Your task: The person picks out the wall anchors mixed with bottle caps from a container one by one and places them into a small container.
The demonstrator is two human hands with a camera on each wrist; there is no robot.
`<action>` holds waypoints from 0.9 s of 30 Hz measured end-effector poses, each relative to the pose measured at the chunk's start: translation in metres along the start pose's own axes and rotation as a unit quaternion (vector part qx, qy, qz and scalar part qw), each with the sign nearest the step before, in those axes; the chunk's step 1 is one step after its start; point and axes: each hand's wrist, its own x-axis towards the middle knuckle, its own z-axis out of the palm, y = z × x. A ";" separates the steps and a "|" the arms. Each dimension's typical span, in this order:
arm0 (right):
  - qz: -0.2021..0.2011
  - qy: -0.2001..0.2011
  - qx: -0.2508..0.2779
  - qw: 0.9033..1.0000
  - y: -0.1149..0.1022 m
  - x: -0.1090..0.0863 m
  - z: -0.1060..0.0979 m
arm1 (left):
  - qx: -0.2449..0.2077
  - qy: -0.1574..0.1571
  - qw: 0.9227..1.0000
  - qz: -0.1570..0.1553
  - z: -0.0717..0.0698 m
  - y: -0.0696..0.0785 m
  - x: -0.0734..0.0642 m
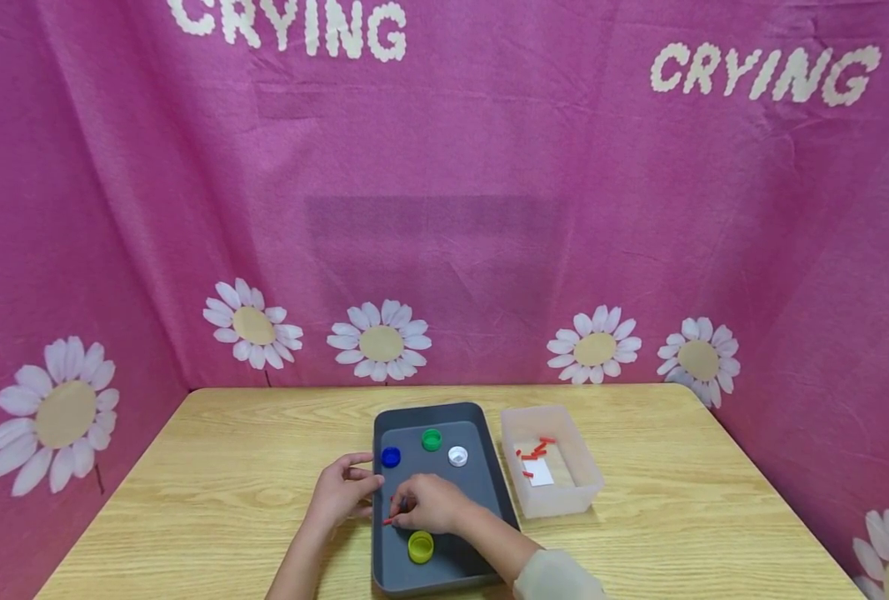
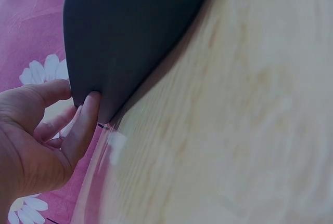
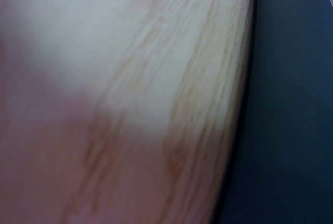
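Taking the clock face on the dark grey tray (image 1: pixel 474 487) as the head view shows it, with twelve at the far edge, we see the right hand (image 1: pixel 431 505) over the middle, its thumb and fingers pinching a small red stick (image 1: pixel 388 522) whose end shows at eight o'clock, low over the tray floor. At nine o'clock the left hand (image 1: pixel 342 492) is spread against the tray's side; from the left wrist we see one digit reaching the rim and another resting on the outer wall.

Inside the tray we count four bottle caps: a blue cap (image 1: pixel 391 457) between ten and eleven, a green cap (image 1: pixel 432 439) near twelve, a white cap (image 1: pixel 457 456) towards one, and a yellow cap (image 1: pixel 420 547) at seven, just below the right hand.

Outside, at two o'clock, we find a translucent plastic bin (image 1: pixel 560 502) with more red sticks (image 1: pixel 540 452) scattered inside and a white slip (image 1: pixel 539 472) near its left wall. Everything stands on a wood-grain worktop (image 1: pixel 264 467), and beyond it we see a magenta curtain (image 1: pixel 444 167) with daisies and white "CRYING" lettering.
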 end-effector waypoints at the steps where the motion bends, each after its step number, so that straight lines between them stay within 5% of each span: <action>1: -0.002 0.000 -0.002 1.000 0.000 0.000 0.000 | 0.000 0.000 1.000 0.000 0.000 0.000 0.000; 27: 0.019 -0.003 0.063 0.998 0.001 -0.007 -0.007 | -0.003 -0.002 1.000 -0.004 0.000 0.000 0.000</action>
